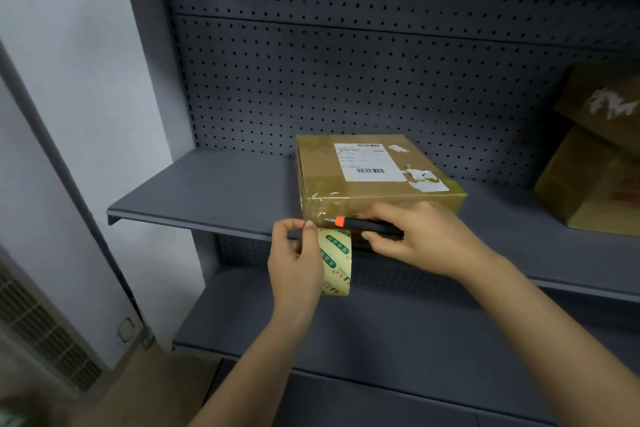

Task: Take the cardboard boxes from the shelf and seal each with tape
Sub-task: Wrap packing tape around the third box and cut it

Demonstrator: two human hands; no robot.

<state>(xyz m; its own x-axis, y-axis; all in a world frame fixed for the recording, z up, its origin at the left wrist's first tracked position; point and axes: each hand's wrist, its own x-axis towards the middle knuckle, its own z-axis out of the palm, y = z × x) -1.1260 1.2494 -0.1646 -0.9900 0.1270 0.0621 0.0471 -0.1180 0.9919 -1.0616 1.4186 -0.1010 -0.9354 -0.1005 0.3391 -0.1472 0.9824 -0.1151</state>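
Head view: left hand (294,260) grips tape roll (337,262); right hand (419,236) grips knife (367,226).

The cardboard box (377,184) is brown, its near edges glossed with yellowish clear tape; its label (367,161) is white with black barcodes and fine dark text; the tape roll (337,260) is pale cream, printed with green ovals and small red marks; the cutter (370,226) is black with an orange band; the shelf (214,184) is plain blue-grey; the back panel (346,80) is darker grey, dotted with even rows of small black holes; the boxes at the right (595,163) are brown with white scuffs and faint red print.
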